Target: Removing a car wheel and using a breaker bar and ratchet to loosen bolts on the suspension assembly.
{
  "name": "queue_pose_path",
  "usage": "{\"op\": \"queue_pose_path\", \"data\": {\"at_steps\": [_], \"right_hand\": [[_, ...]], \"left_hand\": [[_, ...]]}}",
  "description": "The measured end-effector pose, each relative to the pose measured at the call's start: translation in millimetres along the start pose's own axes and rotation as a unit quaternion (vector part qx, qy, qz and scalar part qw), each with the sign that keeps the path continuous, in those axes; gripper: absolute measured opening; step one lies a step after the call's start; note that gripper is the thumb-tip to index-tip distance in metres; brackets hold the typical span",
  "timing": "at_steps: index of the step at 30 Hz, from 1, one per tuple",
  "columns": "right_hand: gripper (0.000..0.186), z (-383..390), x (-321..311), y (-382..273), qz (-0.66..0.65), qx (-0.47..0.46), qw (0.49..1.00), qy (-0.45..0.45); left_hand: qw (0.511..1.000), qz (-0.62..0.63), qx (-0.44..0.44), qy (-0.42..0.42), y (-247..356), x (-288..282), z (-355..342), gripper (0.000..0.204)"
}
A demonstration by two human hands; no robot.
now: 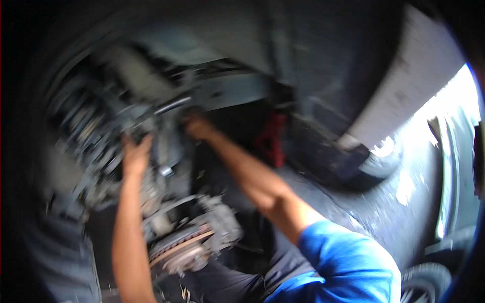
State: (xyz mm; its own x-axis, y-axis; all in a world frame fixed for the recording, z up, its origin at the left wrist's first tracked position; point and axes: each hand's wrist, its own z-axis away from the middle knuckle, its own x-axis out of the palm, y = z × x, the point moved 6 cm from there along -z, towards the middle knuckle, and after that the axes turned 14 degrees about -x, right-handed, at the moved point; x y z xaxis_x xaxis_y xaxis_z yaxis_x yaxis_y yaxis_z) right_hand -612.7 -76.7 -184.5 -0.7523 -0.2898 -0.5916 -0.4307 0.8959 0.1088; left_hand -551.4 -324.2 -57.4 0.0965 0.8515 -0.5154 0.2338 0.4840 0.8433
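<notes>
My left hand (135, 155) reaches up into the underside of a raised car. Its thumb and fingers are apart against a grey metal part, and I see nothing held in them. My right hand (197, 125) is farther right and blurred, in shadow beside the same parts; its fingers cannot be made out. Just left of it lies a shiny straight metal bar (173, 105); whether the hand touches it is unclear. A coil spring (87, 129) stands left of my left hand. Below both hands is a brake disc (183, 243) with a rusty edge, beside its caliper (220, 219).
A red jack stand (275, 140) stands under the car right of my right hand. The pale sill panel (399, 81) slopes along the upper right. Beyond are a car wheel (380, 162) and, at the lower right, another wheel (427, 284). My legs lie below the disc.
</notes>
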Motion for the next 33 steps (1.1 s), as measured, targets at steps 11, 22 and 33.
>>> {"op": "queue_pose_path", "data": {"at_steps": [11, 22, 33], "right_hand": [[0.030, -90.8, 14.9, -141.0, -0.403, 0.211, 0.863, -0.219], [0.022, -53.8, 3.2, -77.3, -0.385, 0.200, 0.896, -0.095], [0.031, -95.2, 25.9, -119.6, -0.445, 0.176, 0.878, -0.011]], "left_hand": [[0.993, -0.015, -0.050, 0.101, -71.1, -134.4, 18.3, 0.092], [0.995, -0.013, -0.063, 0.072, -47.9, -75.7, 8.9, 0.095], [0.996, -0.003, -0.037, 0.079, -58.3, -111.7, 14.1, 0.096]]}}
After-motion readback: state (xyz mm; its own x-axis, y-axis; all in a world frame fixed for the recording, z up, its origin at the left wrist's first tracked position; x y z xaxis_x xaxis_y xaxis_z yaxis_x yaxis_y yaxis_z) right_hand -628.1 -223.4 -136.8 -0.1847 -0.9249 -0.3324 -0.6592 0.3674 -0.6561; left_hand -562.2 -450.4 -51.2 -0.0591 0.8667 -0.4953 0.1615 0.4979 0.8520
